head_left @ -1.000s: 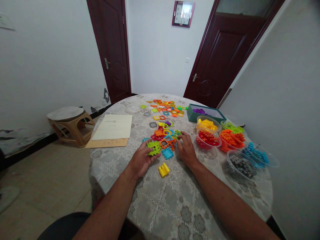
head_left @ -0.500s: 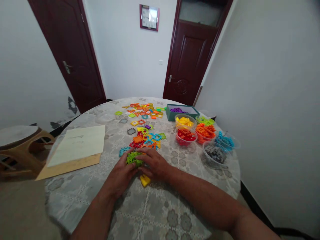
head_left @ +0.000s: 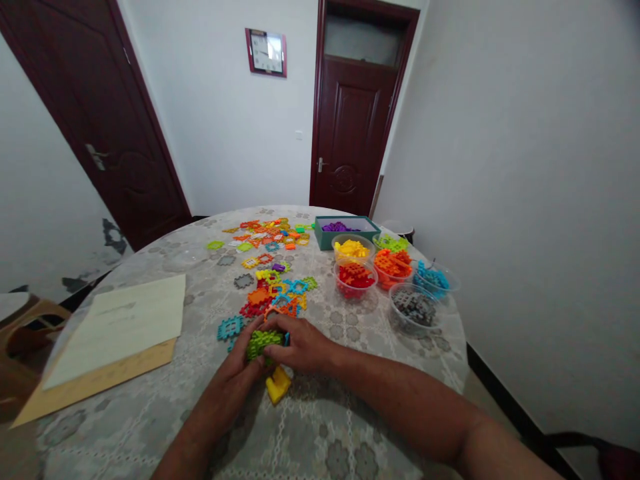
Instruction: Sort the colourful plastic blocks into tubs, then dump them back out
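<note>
Between my two hands is a green clump of toothed plastic building pieces. My left hand curls round its left side, thumb toward the front. From the right, my right hand wraps over it, with its thumb pressed on the near face. A yellow piece sticks out below the hands; I cannot tell whether it is joined to the green clump. Just beyond my fingers lies a pile of red, orange and blue pieces. A blue toothed frame rests left of the pile.
Clear bowls of red, yellow, orange, blue and grey pieces stand at the right. Behind them is a green box with purple pieces. Paper sheets lie at the left. More loose pieces are scattered farther back.
The camera view has shifted, so the table sits lower and farther left. My right thumb now lies across the green clump, and both hands still hold it.
</note>
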Available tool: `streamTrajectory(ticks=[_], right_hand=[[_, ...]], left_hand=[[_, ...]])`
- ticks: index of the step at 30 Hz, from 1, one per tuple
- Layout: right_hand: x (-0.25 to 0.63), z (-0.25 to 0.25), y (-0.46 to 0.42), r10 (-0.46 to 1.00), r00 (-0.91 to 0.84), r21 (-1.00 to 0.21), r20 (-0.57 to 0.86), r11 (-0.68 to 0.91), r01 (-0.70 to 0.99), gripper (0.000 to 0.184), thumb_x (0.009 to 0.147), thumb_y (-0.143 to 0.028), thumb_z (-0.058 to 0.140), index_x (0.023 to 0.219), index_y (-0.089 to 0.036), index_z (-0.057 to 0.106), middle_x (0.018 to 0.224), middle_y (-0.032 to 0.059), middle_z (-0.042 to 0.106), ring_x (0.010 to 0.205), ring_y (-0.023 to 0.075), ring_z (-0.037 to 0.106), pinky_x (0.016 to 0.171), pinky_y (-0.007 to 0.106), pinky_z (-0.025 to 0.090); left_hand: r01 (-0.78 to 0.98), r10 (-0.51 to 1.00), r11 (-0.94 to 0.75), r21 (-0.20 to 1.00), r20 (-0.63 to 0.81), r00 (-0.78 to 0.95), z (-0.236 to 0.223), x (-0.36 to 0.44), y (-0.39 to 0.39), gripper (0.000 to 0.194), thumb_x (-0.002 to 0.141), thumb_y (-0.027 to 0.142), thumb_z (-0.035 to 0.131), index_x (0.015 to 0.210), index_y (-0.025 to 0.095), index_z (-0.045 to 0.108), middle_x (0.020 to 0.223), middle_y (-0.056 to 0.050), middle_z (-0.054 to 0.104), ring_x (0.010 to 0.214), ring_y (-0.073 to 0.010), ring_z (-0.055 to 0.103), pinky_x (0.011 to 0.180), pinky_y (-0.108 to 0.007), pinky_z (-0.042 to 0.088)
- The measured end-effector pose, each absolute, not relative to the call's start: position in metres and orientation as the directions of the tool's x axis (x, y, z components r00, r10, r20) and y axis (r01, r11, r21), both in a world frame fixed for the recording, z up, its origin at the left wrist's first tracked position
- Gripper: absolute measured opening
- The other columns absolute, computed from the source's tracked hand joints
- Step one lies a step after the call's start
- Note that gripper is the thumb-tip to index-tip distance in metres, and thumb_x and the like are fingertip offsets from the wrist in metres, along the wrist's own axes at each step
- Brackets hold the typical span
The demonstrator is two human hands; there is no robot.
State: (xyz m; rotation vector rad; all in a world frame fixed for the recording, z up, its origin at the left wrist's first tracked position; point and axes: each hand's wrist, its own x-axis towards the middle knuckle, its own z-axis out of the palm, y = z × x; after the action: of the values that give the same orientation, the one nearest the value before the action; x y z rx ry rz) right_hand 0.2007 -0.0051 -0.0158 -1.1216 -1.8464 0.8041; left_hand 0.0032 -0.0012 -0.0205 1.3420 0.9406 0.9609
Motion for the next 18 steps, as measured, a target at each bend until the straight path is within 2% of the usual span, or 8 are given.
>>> streamTrajectory(ticks=[2, 4, 7, 10, 14, 18], right_hand=[[0.206, -0.009, -0.005, 0.918, -0.275, -0.834, 0.285, 0.379, 0.401, 0.037, 0.086, -0.018, 0.072, 0.122, -0.027, 0.069, 0.104, -0.0026, 0.072, 0.088, 0.0148, 0.065, 0.081, 0.026, 0.052], [0.215, 0.0, -0.004, 0.923, -0.298, -0.847, 0.243, 0.352, 0.398, 0.036, 0.087, -0.021, 0.072, 0.123, -0.027, 0.07, 0.099, -0.0027, 0.072, 0.084, 0.0144, 0.064, 0.076, 0.026, 0.051], [0.238, 0.02, 0.0, 0.945, -0.271, -0.863, 0.183, 0.286, 0.416, 0.032, 0.086, -0.026, 0.074, 0.118, -0.025, 0.074, 0.09, -0.0029, 0.07, 0.076, 0.0135, 0.062, 0.068, 0.024, 0.049], [0.273, 0.045, 0.003, 0.977, -0.147, -0.892, 0.155, 0.202, 0.403, 0.029, 0.084, -0.022, 0.072, 0.113, -0.022, 0.076, 0.082, -0.0023, 0.069, 0.068, 0.0125, 0.061, 0.06, 0.022, 0.047], [0.337, 0.078, 0.014, 0.99, 0.034, -0.916, 0.138, 0.115, 0.384, 0.036, 0.078, -0.013, 0.066, 0.111, -0.02, 0.076, 0.076, -0.0009, 0.069, 0.056, 0.0103, 0.057, 0.05, 0.019, 0.042], [0.412, 0.101, 0.042, 0.965, 0.254, -0.911, 0.067, -0.044, 0.409, 0.024, 0.082, -0.014, 0.065, 0.103, -0.017, 0.076, 0.073, 0.0006, 0.068, 0.054, 0.0095, 0.054, 0.047, 0.019, 0.038]], left_hand=[[-0.014, 0.928, -0.015, 1.0, 0.019, 0.372, -0.02, 0.005, -0.001, 0.062, 0.081, 0.039, 0.085, 0.14, 0.033, 0.065, 0.157, -0.008, 0.057, 0.151, -0.0329, 0.047, 0.123, -0.045, 0.043], [-0.029, 0.927, 0.007, 1.0, 0.004, 0.375, -0.019, 0.006, -0.001, 0.067, 0.082, 0.044, 0.084, 0.144, 0.034, 0.06, 0.154, -0.01, 0.059, 0.14, -0.0342, 0.059, 0.112, -0.048, 0.054], [-0.034, 0.958, 0.041, 0.999, -0.029, 0.286, -0.016, 0.009, 0.001, 0.07, 0.078, 0.053, 0.085, 0.14, 0.029, 0.062, 0.139, -0.012, 0.068, 0.119, -0.034, 0.072, 0.094, -0.049, 0.064], [0.008, 0.98, 0.022, 1.0, -0.023, 0.196, -0.016, 0.009, 0.003, 0.068, 0.074, 0.059, 0.086, 0.13, 0.025, 0.067, 0.125, -0.011, 0.074, 0.11, -0.0322, 0.076, 0.091, -0.047, 0.066], [0.074, 0.991, 0.018, 0.997, -0.028, 0.132, -0.02, 0.009, 0.006, 0.069, 0.072, 0.071, 0.082, 0.118, 0.021, 0.07, 0.113, -0.012, 0.078, 0.104, -0.0321, 0.076, 0.089, -0.048, 0.065], [0.139, 0.992, 0.042, 0.989, -0.058, 0.109, -0.021, 0.009, 0.007, 0.07, 0.07, 0.071, 0.08, 0.115, 0.019, 0.072, 0.107, -0.011, 0.079, 0.096, -0.0307, 0.077, 0.087, -0.046, 0.064]])
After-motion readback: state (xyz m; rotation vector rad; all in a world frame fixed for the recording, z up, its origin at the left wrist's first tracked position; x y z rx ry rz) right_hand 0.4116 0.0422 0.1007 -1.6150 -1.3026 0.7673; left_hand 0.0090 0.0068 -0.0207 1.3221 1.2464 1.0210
